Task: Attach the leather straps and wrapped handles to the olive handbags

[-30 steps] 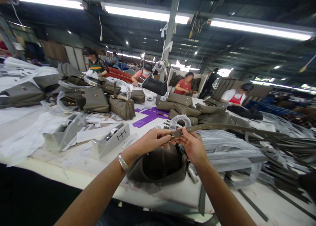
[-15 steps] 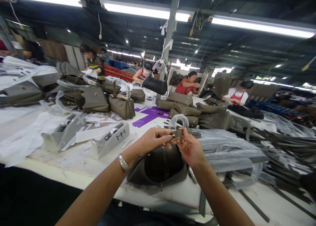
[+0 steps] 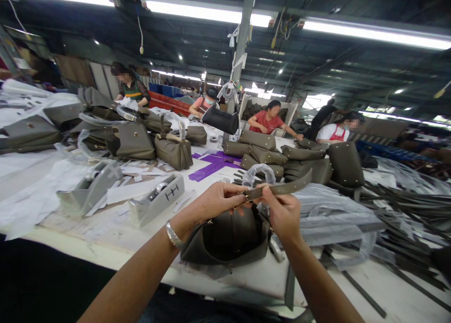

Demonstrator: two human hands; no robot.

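Above an open olive-brown handbag (image 3: 225,248), my two hands hold a strap (image 3: 291,186) of the same colour. My left hand (image 3: 221,200) is closed on the strap's left end, where small gold-coloured metal hardware shows. With thumb and fingers, my right hand (image 3: 282,210) pinches the strap farther along, and its free end sticks out to the right. The bag stands on the table with its mouth towards me and its inside dark. Metal clips hang at its rim. A small silvery object (image 3: 276,248) lies against the bag's right side.
Two grey tape dispensers (image 3: 155,200) stand on the white table (image 3: 116,240) to the left. Finished-looking bags (image 3: 136,139) are piled behind them, with more behind purple tape (image 3: 207,165). Plastic-wrapped straps (image 3: 327,215) and loose dark strips (image 3: 405,229) lie right. Several co-workers stand across the table.
The strap's free end now extends out to the right past my right hand, which has moved slightly right. Across the table, a co-worker in red has reached towards the bags at right.
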